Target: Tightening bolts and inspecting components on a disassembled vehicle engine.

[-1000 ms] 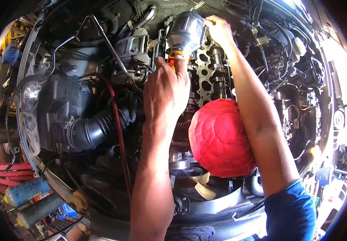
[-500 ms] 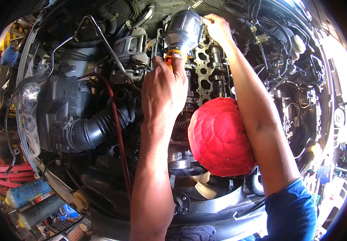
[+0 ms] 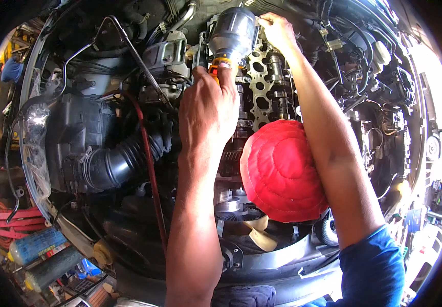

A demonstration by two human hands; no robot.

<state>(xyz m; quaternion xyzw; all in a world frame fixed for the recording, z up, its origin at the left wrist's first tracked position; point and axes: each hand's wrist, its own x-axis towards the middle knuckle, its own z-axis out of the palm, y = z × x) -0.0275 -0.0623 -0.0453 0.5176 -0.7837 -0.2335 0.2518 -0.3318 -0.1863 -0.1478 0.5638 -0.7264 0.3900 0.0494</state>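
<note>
My left hand (image 3: pixel 208 105) is wrapped round the handle of an impact wrench (image 3: pixel 233 31) with a dark, rounded body and orange-yellow trim. The wrench reaches over the far end of an opened engine, and its tip is hidden. Just right of its body, my right hand (image 3: pixel 279 31) has its fingers curled and pressed together; whatever they pinch cannot be made out. Below that hand lie a pale cylinder head gasket face with dark holes (image 3: pixel 260 97) and a row of dark camshaft lobes (image 3: pixel 279 87).
A round red stitched cloth piece (image 3: pixel 282 171) covers the engine's near part, beside my right forearm. A ribbed intake hose (image 3: pixel 113 169) and black air box (image 3: pixel 83 133) sit left. A bent metal rod (image 3: pixel 136 59) and red bar (image 3: pixel 149 163) cross there. A yellowish fan blade (image 3: pixel 262 239) shows nearer.
The impact wrench and both hands have shifted very slightly farther away. My grip on the wrench is the same, and my right fingers stay curled beside it.
</note>
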